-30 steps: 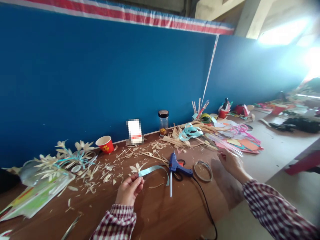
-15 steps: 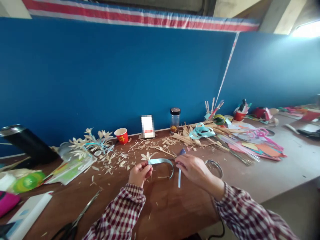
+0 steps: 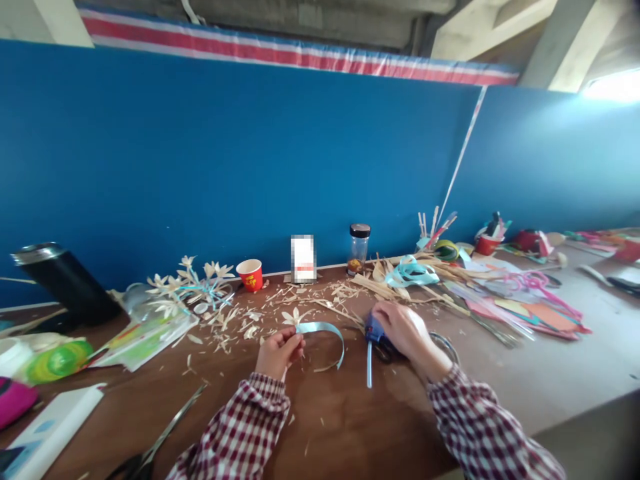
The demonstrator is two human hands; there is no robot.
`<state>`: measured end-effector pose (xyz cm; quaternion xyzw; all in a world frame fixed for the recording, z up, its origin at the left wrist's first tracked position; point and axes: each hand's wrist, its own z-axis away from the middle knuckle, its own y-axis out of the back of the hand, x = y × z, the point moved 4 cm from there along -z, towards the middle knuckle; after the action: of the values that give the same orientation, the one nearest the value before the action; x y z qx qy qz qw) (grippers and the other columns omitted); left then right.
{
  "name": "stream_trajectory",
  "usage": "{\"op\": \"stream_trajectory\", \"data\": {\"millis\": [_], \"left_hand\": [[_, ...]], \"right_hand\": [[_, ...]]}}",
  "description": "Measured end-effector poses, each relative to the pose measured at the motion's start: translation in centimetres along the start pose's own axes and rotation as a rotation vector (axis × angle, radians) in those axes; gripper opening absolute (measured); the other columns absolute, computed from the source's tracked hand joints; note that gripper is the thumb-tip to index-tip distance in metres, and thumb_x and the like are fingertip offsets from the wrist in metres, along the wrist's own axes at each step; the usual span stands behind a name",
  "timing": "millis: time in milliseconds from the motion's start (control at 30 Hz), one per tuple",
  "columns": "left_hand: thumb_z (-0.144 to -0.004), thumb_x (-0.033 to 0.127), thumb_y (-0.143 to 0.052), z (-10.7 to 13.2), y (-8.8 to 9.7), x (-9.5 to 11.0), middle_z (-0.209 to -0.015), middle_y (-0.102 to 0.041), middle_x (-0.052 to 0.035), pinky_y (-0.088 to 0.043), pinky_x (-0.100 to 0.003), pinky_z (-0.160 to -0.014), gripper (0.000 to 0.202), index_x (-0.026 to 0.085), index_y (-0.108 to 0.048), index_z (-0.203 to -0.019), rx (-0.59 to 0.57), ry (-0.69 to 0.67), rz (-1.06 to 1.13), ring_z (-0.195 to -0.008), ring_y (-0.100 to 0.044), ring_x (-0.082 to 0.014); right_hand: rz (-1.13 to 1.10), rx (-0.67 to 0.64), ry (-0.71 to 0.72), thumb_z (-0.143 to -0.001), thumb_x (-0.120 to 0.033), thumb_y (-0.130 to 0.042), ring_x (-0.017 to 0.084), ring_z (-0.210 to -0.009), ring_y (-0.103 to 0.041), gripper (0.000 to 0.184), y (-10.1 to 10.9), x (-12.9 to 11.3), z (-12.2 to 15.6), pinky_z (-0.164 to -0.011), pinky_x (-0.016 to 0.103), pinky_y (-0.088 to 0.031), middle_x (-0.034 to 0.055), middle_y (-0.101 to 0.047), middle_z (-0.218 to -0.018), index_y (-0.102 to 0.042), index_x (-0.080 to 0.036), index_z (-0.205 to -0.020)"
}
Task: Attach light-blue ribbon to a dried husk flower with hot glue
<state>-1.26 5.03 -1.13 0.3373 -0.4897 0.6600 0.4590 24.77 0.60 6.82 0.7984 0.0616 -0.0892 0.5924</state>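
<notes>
Pale flower (image 3: 294, 317) pinched at its base, glue gun (image 3: 371, 327) under the other hand

The left hand (image 3: 280, 351) has its grip pinched, thumb against fingers, at the flower's foot, above the near middle of the worktop (image 3: 350, 427). A blue ribbon (image 3: 325, 328) runs from that pinch, curving right. The right hand (image 3: 403, 327) lies over the gun, just right of the ribbon's loose end; its fingertips are hidden, so I can't make out how firmly that grip is closed.

The flower should be very light, its thin petals brittle and easily bent or torn, so the base is the place to hold it. The ribbon looks soft, springy and perhaps a little slick. The gun is probably light, stiff plastic, best taken by the handle, away from a tip that may be hot.

Counted: one flower in hand, one ribbon strip there, one gun, one glue stick (image 3: 369, 370) jutting nearward. Also one pair of scissors (image 3: 153, 453) near left, one flask (image 3: 70, 283) far left and one jar (image 3: 359, 250) at the far side. The flowers in the bunch (image 3: 193, 287) at left overlap too much to count.
</notes>
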Motion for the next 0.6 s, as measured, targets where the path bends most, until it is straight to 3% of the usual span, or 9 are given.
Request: {"op": "stream_trajectory", "data": {"millis": [100, 200, 300, 467, 600], "left_hand": [[-0.064, 0.012, -0.075, -0.1, -0.1, -0.3, -0.062, -0.067, -0.0031, -0.050, -0.016, -0.049, 0.018, 0.011, -0.063, -0.077, 0.019, -0.019, -0.055, -0.054, -0.063, -0.0099], [-0.065, 0.013, -0.074, -0.1, -0.1, -0.4, -0.063, -0.068, -0.0028, -0.050, -0.016, -0.048, 0.017, 0.012, -0.064, -0.078, 0.021, -0.027, -0.084, -0.053, -0.063, -0.0100], [-0.066, 0.012, -0.073, 0.0, -0.1, -0.4, -0.063, -0.068, -0.0027, -0.050, -0.016, -0.048, 0.015, 0.012, -0.064, -0.078, 0.022, -0.031, -0.091, -0.055, -0.063, -0.0103], [-0.064, 0.012, -0.075, 0.3, 0.0, -0.4, -0.062, -0.067, -0.0025, -0.051, -0.016, -0.049, 0.017, 0.012, -0.064, -0.077, 0.021, -0.022, -0.082, -0.056, -0.064, -0.0105], [-0.063, 0.012, -0.076, 0.2, 0.0, -0.5, -0.060, -0.067, -0.0030, -0.051, -0.016, -0.049, 0.019, 0.011, -0.064, -0.078, 0.015, -0.029, -0.090, -0.055, -0.063, -0.0102]], "right_hand": [[0.035, 0.006, -0.016, -0.089, -0.032, -0.043, 0.017, -0.068, -0.062, 0.017, -0.1, 0.8, 2.3, -0.056, 0.023, -0.034, 0.0018, -0.067, -0.076, -0.057, -0.023, -0.087], [0.075, -0.030, -0.043, -0.088, -0.043, -0.043, 0.018, -0.052, -0.061, 0.023, -1.1, -0.2, 4.9, -0.048, 0.024, -0.028, 0.0013, -0.064, -0.060, -0.052, -0.023, -0.090], [0.006, -0.083, -0.045, -0.086, -0.044, -0.046, 0.019, -0.053, -0.062, 0.023, -2.6, -1.5, 6.5, -0.046, 0.024, -0.026, 0.0023, -0.065, -0.062, -0.047, -0.022, -0.089], [-0.175, -0.056, -0.065, -0.081, -0.026, -0.048, 0.017, -0.057, -0.061, 0.012, -3.4, -0.5, 6.3, -0.050, 0.024, -0.031, -0.0008, -0.063, -0.064, -0.042, -0.022, -0.090], [-0.173, -0.052, -0.096, -0.077, -0.025, -0.048, 0.017, -0.058, -0.059, 0.013, -2.5, 1.4, 5.8, -0.051, 0.024, -0.030, -0.0027, -0.060, -0.061, -0.043, -0.022, -0.089]]}}
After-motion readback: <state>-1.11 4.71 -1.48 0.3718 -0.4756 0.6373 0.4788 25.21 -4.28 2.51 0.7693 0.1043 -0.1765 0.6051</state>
